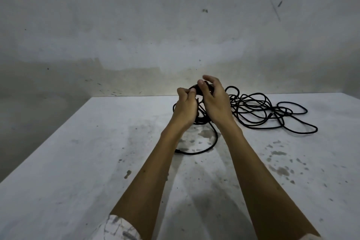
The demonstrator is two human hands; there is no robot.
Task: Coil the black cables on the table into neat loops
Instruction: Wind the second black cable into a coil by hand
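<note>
Two bare hands meet above the far part of the white table (78,161), both on one black coil (203,121) of cable. The left hand (186,107) has its fingers curled round the coil's left side, thumb pinched against the top. The right hand (215,101) grips the coil's upper right, thumb pressing on top while the fingers arch loosely over it. From the coil's lower edge a loose end (196,152) trails toward the person and lies on the table. Right of the coil, a loose tangle of cable (272,115) sprawls over the table, well apart from the fingers.
</note>
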